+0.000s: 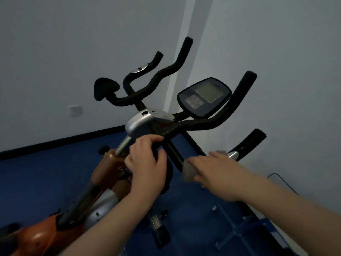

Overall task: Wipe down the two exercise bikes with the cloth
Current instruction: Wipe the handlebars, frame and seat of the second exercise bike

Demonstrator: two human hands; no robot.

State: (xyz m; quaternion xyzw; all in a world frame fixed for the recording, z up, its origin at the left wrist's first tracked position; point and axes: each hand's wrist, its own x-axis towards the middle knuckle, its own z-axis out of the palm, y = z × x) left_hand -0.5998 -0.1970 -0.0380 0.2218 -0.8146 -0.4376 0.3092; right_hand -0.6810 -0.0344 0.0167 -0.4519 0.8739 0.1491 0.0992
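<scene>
An orange exercise bike (108, 163) stands in front of me, its black handlebar (212, 122) branching from a silver clamp (140, 121). My left hand (147, 165) grips the near black handlebar grip, fingers curled over its top. My right hand (219, 170) holds a grey cloth (188, 171) wrapped round a black bar just right of the left hand. A console with a grey screen (204, 96) sits above the bars. Behind it, a second bike's black handlebars (162, 72) and a black pad (105, 87) show against the wall.
Blue floor (36, 182) spreads below, edged by a black skirting board. A pale wall with a socket (74, 109) is at the back, a corner to the right. A blue metal frame (238, 231) lies on the floor at lower right.
</scene>
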